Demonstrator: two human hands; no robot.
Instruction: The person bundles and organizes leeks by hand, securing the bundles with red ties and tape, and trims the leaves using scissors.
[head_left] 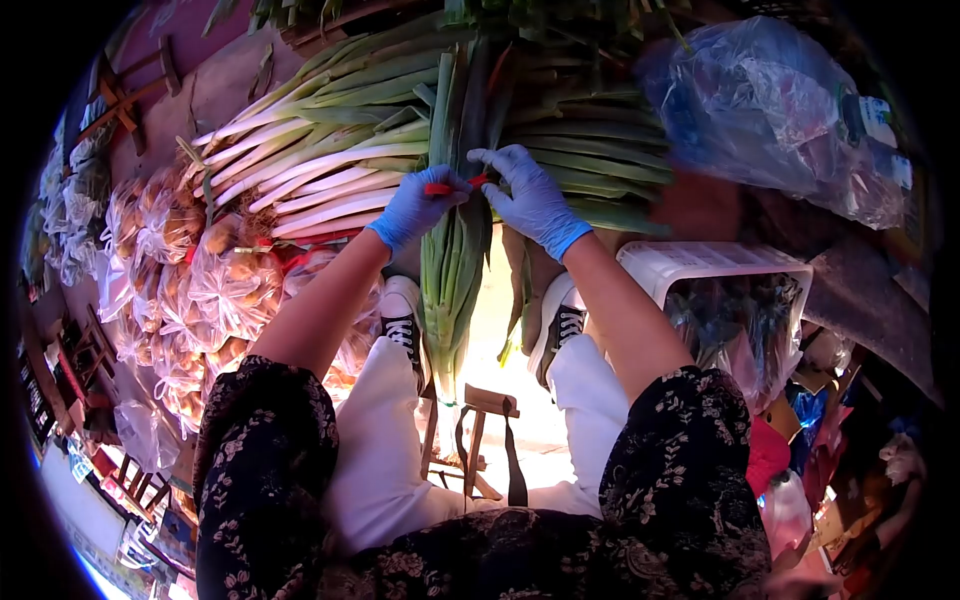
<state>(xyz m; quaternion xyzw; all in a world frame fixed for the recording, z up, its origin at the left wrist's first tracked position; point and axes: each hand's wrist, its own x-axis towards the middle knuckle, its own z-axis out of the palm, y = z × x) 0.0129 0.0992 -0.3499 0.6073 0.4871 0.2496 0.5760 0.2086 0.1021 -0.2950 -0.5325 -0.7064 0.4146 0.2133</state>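
Across the ground point(220, 88), loose leeks point(340, 190) lie at eleven o'clock. Over the gathered leeks point(450, 270), my left hand point(408, 212) pinches a red tie point(437, 188); my right hand's point(535, 200) grip I cannot tell.

Sunlit glare low centre | dim, shadowed sides | fisheye-curved, black corners | right edge possibly blurred

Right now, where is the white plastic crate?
In the head view, the white crate is on the person's right, just outside the right forearm and below the bulky clear plastic.

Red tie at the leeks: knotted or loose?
Cannot tell; left hand and right hand pinch the red tie over the leeks, fingers hiding any knot.
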